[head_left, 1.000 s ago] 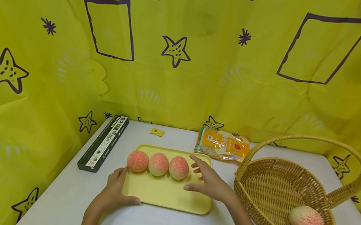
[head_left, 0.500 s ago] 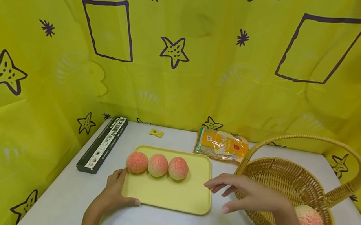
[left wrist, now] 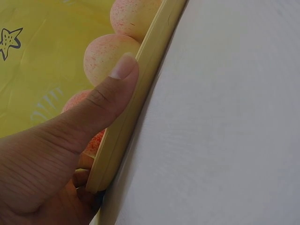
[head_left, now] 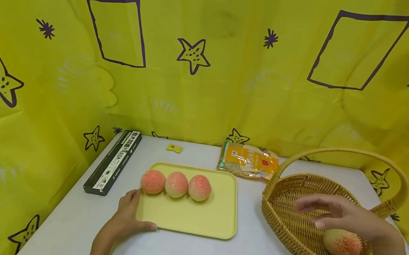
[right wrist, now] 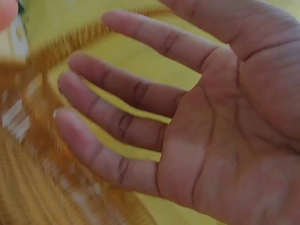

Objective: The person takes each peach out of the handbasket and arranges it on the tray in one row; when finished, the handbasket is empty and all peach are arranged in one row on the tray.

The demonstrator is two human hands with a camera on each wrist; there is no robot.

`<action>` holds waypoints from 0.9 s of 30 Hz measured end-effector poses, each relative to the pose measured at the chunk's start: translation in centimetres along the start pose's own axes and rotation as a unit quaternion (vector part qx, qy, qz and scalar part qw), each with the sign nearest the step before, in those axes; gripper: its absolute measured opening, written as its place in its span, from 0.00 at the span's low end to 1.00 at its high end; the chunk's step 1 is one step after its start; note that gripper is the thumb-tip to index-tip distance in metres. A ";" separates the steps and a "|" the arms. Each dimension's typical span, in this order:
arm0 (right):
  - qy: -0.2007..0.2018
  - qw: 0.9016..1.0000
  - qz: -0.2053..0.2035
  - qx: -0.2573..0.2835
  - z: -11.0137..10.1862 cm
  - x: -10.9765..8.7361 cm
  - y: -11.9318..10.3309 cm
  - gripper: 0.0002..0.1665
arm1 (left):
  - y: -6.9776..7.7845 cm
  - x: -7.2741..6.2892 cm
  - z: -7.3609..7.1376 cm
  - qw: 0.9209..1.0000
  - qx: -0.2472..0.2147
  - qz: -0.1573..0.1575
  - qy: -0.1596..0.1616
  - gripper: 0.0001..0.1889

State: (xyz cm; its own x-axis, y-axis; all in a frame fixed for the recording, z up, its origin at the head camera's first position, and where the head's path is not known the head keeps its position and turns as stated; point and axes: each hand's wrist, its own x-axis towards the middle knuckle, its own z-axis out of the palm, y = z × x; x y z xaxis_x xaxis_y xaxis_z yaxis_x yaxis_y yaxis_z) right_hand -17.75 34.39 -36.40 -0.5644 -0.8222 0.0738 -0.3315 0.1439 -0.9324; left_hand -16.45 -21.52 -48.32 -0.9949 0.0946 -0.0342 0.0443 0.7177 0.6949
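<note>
My left hand [head_left: 127,218] holds the near left corner of a yellow tray [head_left: 188,222], thumb along the front side and fingers at the left side. The left wrist view shows the thumb against the tray's outer wall [left wrist: 117,140]. Three pink-and-cream peaches [head_left: 176,184] sit in a row at the tray's back left. Over a wicker basket [head_left: 286,243] hovers my right hand [head_left: 347,218], fingers spread and holding nothing in the right wrist view. Another peach [head_left: 343,244] lies inside the basket, partly hidden by the right hand and wrist strap.
A black pasta box [head_left: 112,162] lies left of the tray. Behind the tray are a small yellow packet [head_left: 174,148] and an orange food bag [head_left: 249,161]. The basket's tall handle [head_left: 347,150] arches over it. Yellow patterned cloth [head_left: 209,97] encloses the white table.
My right hand has moved right, from beside the rightmost peach on the tray to above the basket. The left hand stays at the tray's corner. The head view has shifted slightly.
</note>
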 end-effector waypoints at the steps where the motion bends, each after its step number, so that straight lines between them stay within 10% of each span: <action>1: 0.000 1.000 0.007 0.003 -0.4 -0.6 0.5 0.29 | 0.0 0.0 0.0 1.000 0.001 0.000 0.000 0.68; 11: -0.021 0.996 0.082 0.035 -3.6 -4.3 3.1 0.29 | 0.0 -0.1 -0.1 1.000 0.007 -0.004 -0.004 0.69; 27: -0.031 0.983 0.175 0.035 -4.9 -4.4 3.5 0.27 | -0.1 -0.1 -0.1 1.000 0.003 -0.012 -0.002 0.69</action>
State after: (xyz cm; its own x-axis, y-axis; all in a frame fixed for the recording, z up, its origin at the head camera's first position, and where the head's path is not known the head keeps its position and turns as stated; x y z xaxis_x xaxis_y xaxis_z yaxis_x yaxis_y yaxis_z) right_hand -20.08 41.23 -38.27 -0.5866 -0.7611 -0.2767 -0.0701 0.3881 -0.9190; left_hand -16.41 -21.67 -48.36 -0.9952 0.0813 -0.0537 0.0219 0.7237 0.6897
